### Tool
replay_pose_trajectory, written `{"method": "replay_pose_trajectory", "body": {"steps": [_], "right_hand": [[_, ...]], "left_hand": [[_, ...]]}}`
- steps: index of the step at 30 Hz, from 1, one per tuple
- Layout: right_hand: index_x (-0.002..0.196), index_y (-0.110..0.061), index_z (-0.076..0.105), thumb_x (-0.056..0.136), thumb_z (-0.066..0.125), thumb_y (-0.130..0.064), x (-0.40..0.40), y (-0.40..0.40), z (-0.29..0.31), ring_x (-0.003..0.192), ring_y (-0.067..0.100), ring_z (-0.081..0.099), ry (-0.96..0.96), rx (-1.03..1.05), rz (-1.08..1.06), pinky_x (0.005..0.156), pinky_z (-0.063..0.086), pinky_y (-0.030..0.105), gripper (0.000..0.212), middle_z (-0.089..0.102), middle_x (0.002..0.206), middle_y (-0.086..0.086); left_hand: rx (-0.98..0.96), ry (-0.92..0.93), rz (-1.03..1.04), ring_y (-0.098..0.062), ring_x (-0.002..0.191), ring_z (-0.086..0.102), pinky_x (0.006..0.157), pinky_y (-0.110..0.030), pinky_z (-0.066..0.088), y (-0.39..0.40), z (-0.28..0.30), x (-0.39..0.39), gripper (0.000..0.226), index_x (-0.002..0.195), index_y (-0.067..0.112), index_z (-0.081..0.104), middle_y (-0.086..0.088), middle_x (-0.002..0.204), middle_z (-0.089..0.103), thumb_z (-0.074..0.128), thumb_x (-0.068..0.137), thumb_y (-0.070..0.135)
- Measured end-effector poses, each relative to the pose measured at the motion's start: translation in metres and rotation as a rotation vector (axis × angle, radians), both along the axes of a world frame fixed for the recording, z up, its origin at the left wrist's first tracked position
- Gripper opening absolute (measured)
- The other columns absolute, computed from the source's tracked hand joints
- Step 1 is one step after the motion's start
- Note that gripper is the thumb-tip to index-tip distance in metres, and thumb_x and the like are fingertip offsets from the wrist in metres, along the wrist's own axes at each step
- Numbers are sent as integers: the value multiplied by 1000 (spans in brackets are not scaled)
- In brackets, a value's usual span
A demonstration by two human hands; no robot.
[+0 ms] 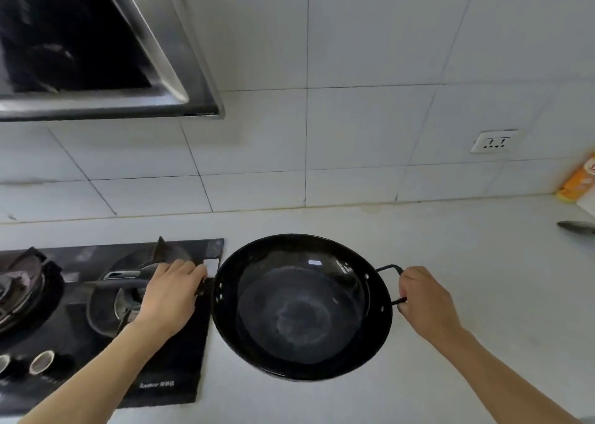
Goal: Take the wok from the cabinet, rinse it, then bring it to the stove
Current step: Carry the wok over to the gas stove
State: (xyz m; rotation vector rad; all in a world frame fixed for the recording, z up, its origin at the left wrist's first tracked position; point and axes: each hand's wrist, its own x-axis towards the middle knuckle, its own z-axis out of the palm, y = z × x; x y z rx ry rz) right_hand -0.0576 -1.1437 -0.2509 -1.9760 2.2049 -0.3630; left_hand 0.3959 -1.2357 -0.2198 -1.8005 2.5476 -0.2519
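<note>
White tiles cover the wall (370, 53) and meet a pale countertop (467, 262). Steel range hood (96, 53) hangs at upper left above the black glass stove (180, 352), whose right burner (128, 294) stands bare. Held above the countertop, just right of the stove's edge, is the black wok (302, 307), level and glistening inside. Left hand (170, 291) curls round its left loop handle; right hand (425, 298) grips the right handle (388, 268), fingers closed on it. Orange packet (579, 179), wall socket (494, 141) and a knife tip (576, 226) sit far right.
</note>
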Motion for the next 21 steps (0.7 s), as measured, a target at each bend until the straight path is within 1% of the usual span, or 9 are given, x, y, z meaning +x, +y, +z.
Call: {"method": "replay_pose_trajectory", "body": {"steps": [3, 5, 6, 8, 10, 14, 18, 21], "right_hand": [[66, -23, 41, 62, 71, 2, 0, -16, -4, 70, 14, 51, -13, -10, 56, 49, 32, 20, 40, 46, 81, -8], [67, -22, 42, 64, 70, 1, 1, -24, -7, 73, 16, 52, 19, 13, 73, 52, 40, 24, 37, 47, 82, -8], [68, -22, 42, 65, 70, 0, 1, -28, -7, 75, 16, 52, 27, 22, 84, 53, 40, 24, 35, 47, 82, -8], [68, -22, 43, 66, 70, -2, 2, -38, -5, 76, 14, 51, 48, 22, 124, 53, 35, 21, 34, 46, 81, -9], [66, -23, 41, 66, 70, -3, 5, -52, -1, 77, 12, 49, 82, 29, 169, 54, 31, 20, 35, 44, 79, -11], [65, -22, 44, 63, 71, -3, 12, -69, 2, 79, 13, 47, 113, 29, 212, 56, 33, 23, 33, 44, 77, -10], [63, -20, 44, 58, 73, 2, 20, -76, -3, 73, 14, 46, 123, 18, 224, 57, 31, 22, 37, 46, 75, -8], [65, -21, 43, 62, 70, 4, 27, -86, -5, 78, 19, 51, 180, 0, 220, 62, 32, 24, 38, 51, 79, -4]], "left_hand": [[18, 10, 74, -26, 82, 59, 71, -37, 42, 17, -2, 0, 38, 84, 23, 60, 5, 79, 62, 74, 56, 2], [52, 16, 120, -25, 80, 57, 69, -36, 41, 25, -6, 1, 36, 81, 24, 58, 6, 78, 61, 72, 57, 2], [64, 19, 135, -24, 77, 56, 68, -36, 41, 29, -8, 2, 37, 80, 24, 57, 6, 75, 59, 73, 55, 2], [52, 26, 148, -23, 70, 56, 64, -35, 41, 36, -13, 4, 40, 77, 24, 57, 7, 69, 57, 75, 49, 1], [64, 44, 177, -24, 70, 56, 63, -36, 42, 39, -17, 7, 41, 77, 24, 59, 7, 68, 57, 76, 48, 1], [90, 76, 233, -24, 76, 58, 67, -36, 42, 41, -25, 14, 39, 82, 24, 61, 7, 73, 61, 76, 54, 2], [95, 85, 260, -25, 78, 59, 69, -36, 42, 36, -29, 19, 38, 84, 23, 61, 6, 75, 62, 74, 55, 1], [100, 83, 276, -26, 81, 58, 71, -38, 42, 27, -29, 19, 36, 84, 22, 60, 4, 77, 62, 71, 58, 0]]}}
